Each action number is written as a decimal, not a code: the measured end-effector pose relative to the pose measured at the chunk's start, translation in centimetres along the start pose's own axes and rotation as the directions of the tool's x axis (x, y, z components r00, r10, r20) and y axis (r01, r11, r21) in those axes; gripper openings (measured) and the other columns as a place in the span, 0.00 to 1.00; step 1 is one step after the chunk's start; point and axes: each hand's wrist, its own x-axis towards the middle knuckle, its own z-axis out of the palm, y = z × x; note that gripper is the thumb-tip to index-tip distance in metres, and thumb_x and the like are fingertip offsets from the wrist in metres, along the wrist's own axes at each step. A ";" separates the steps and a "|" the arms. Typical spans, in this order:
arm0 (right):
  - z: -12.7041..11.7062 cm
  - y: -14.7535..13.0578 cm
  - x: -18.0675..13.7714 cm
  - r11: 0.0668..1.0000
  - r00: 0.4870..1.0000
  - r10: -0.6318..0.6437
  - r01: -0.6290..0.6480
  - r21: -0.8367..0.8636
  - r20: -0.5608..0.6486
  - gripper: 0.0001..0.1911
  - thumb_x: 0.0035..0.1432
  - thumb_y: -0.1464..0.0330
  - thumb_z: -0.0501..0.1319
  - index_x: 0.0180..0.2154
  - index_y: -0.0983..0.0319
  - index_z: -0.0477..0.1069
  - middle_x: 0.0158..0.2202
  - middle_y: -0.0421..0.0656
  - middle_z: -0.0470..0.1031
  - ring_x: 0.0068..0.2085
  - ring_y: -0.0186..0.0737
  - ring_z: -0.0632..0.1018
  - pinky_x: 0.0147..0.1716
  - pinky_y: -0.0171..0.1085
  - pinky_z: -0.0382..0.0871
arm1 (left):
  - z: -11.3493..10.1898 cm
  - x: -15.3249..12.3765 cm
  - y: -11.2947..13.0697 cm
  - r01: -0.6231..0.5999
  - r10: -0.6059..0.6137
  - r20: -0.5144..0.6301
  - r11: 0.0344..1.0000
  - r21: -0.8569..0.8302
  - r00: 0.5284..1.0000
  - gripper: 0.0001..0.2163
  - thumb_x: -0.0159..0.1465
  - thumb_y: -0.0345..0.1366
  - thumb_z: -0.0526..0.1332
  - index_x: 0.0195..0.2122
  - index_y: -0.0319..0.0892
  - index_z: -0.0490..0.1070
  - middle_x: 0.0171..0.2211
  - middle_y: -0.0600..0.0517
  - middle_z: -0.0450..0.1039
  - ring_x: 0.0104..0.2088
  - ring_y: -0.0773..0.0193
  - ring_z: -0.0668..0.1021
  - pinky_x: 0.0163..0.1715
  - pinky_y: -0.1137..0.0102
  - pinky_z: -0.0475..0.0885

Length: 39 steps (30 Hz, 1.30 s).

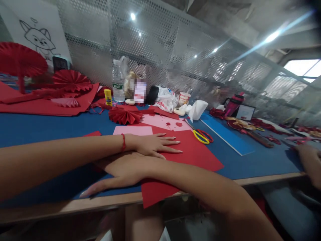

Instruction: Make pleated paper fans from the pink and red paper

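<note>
My forearms cross low over the table. My left hand (152, 146), with a red cord bracelet (123, 142) on its wrist, lies palm down and fingers spread on a large red paper sheet (198, 154). Pointing left beneath my left forearm, my right hand (127, 169) rests flat with its thumb stretched out; its other fingers are mostly hidden. The red sheet hangs over the table's front edge under my right wrist. A pink paper piece (135, 130) lies just beyond my left hand. Scissors with yellow and red handles (202, 136) sit at the sheet's far right corner.
Red pleated paper fans (125, 115) lie on the blue table (50, 129), with more at the left. Behind stand a glue stick (108, 97), a water bottle (118, 85) and a paper cup (184, 98). A blue board (225, 134) and another person's hand (309, 157) are at the right.
</note>
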 end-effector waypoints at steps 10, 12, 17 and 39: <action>1.1 0.7 -1.4 0.988 0.996 -0.042 0.029 -0.155 -0.078 0.43 0.53 0.37 0.53 0.56 0.64 0.67 0.56 0.54 0.72 0.52 0.57 0.76 0.46 0.48 0.72 | -0.4 0.3 0.2 0.015 -0.015 0.016 1.000 0.015 1.000 0.27 0.70 0.48 0.51 0.68 0.54 0.49 0.71 0.51 0.39 0.70 0.53 0.46 0.67 0.52 0.37; 1.7 0.5 -2.5 0.978 0.985 -0.085 0.054 -0.201 -0.150 0.45 0.57 0.38 0.51 0.62 0.66 0.59 0.62 0.57 0.64 0.58 0.58 0.71 0.53 0.51 0.68 | -0.6 0.4 0.4 0.013 -0.014 0.023 1.000 0.023 1.000 0.26 0.70 0.47 0.51 0.68 0.54 0.49 0.71 0.51 0.38 0.70 0.54 0.46 0.67 0.53 0.36; 2.5 -0.3 -6.2 0.974 0.961 -0.020 -0.044 -0.223 -0.277 0.45 0.61 0.43 0.50 0.66 0.69 0.51 0.67 0.58 0.54 0.67 0.53 0.58 0.65 0.50 0.52 | -0.6 0.7 0.5 0.018 -0.018 -0.004 1.000 0.021 1.000 0.27 0.69 0.47 0.54 0.68 0.55 0.51 0.71 0.52 0.41 0.70 0.54 0.47 0.67 0.54 0.37; 2.8 0.5 -15.4 0.867 0.891 0.332 -0.417 -0.272 -0.309 0.42 0.65 0.45 0.47 0.70 0.62 0.42 0.71 0.47 0.41 0.71 0.48 0.47 0.69 0.52 0.44 | 0.7 -12.8 5.2 0.316 -0.311 -0.062 0.944 0.093 0.948 0.27 0.71 0.43 0.51 0.70 0.52 0.44 0.70 0.49 0.42 0.69 0.54 0.49 0.67 0.54 0.42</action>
